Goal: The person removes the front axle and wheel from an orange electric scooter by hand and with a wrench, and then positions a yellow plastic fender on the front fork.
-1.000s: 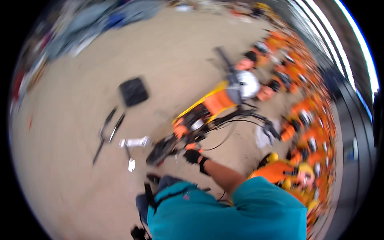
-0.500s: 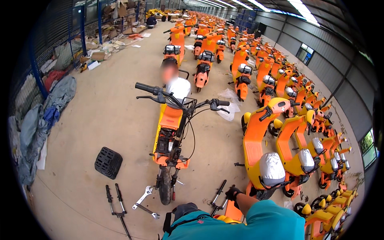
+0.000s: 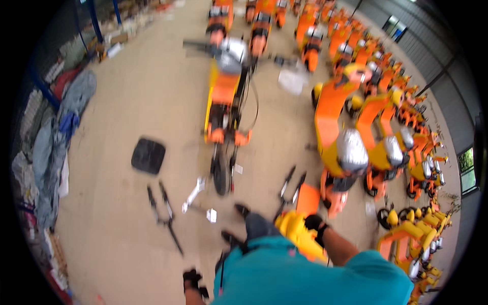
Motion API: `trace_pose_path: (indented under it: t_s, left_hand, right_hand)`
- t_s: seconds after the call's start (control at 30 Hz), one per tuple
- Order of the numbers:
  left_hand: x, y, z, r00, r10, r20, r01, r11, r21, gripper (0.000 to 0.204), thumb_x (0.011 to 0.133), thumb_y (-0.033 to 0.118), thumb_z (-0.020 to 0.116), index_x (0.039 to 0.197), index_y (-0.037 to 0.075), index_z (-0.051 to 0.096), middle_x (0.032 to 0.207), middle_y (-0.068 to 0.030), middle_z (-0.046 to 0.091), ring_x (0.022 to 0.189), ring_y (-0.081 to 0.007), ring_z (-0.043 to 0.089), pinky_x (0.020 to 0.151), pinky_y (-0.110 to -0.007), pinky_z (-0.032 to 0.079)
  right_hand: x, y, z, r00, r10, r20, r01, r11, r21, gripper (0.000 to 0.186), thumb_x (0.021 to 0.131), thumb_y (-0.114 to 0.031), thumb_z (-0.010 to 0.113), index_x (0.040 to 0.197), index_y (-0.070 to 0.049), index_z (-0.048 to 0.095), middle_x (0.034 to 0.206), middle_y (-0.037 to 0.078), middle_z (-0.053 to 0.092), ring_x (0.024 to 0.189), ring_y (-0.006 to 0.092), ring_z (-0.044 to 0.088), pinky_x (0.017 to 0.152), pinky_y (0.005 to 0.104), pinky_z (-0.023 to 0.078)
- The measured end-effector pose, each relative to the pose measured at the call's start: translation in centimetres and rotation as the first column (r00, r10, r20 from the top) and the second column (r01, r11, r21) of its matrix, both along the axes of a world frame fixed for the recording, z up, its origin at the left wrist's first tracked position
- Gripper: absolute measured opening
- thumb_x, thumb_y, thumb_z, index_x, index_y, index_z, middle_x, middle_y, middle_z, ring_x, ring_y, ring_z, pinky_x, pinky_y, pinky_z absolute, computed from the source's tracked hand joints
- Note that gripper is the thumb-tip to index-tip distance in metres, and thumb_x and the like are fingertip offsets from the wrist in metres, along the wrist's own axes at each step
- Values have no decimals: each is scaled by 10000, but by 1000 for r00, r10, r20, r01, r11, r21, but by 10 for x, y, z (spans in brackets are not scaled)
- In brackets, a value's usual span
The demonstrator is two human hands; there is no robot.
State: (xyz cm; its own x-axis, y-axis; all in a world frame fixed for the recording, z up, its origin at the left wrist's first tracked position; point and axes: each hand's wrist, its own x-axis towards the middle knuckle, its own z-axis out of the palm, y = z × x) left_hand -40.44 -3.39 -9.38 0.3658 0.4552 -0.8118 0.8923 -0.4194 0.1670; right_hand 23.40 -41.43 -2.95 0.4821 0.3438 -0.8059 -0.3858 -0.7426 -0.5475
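Note:
My right hand point(image 3: 316, 223), in a black glove, is at the edge of a yellow plastic scooter part point(image 3: 300, 231) beside my right leg. Motion blur hides its fingers, and a grip cannot be made out. Low in the picture hangs my left hand point(image 3: 192, 280), also black-gloved, apart from the things on the floor; its fingers are smeared. An orange panel point(image 3: 308, 199) and a front fork point(image 3: 288, 190) lie just beyond the yellow part. Ahead stands a partly stripped orange scooter point(image 3: 223, 94), its front wheel point(image 3: 221, 175) toward me.
Left of the wheel lie an adjustable wrench point(image 3: 194, 193), another tool point(image 3: 211, 215), a second fork point(image 3: 165, 218) and a black basket point(image 3: 148, 155). Rows of orange-yellow scooters point(image 3: 333, 117) fill the right. Grey tarpaulins point(image 3: 76, 104) line the left wall.
The view has tipped downward, and floor things sit higher in it. My left hand has come into view. My right hand has moved from near the fork back to the yellow part.

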Motion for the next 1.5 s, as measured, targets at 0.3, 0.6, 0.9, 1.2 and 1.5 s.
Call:
trace_pose_path:
  t_s: [0.3,0.6,0.9,1.2,1.5]
  left_hand:
    - [41,24,47,442,888,127,-793,453,-408,201,919,214,575,794,59,595,677,-143,661,610,-278,699,529,-431,572]
    - [44,-4,50,623,759,191,-669,643,-372,214,911,205,567,781,37,592,680,-133,638,552,-263,652,500,-399,533]
    - [59,-58,105,863,375,338,-336,926,-171,205,889,203,574,810,14,589,699,-128,627,565,-267,645,510,-398,530]
    - [19,-127,103,353,936,-3,-878,330,-347,245,913,169,570,690,83,518,576,-106,538,485,-263,583,449,-432,468]
    - [95,-97,136,441,882,167,-813,472,-342,248,904,202,569,728,28,589,628,-105,582,507,-230,605,460,-361,490]
  right_hand:
    - [-120,-81,27,990,143,13,-133,948,-289,190,910,-258,640,912,-70,666,748,57,719,668,208,707,601,349,558]
    - [-150,-103,63,467,835,290,-720,550,-424,150,915,-222,662,916,-73,676,778,78,727,699,214,714,624,321,579]
    - [-154,-134,55,957,-281,-77,257,939,-228,228,958,-230,549,943,-22,641,786,112,703,660,216,695,615,348,586]
    - [-142,-164,22,966,-221,-132,199,967,-161,239,941,-247,555,923,-20,629,776,130,688,627,233,666,595,355,570]
    - [-160,-178,8,945,-288,-156,256,947,-195,154,899,-208,629,871,-57,646,757,82,710,684,227,707,612,363,574]
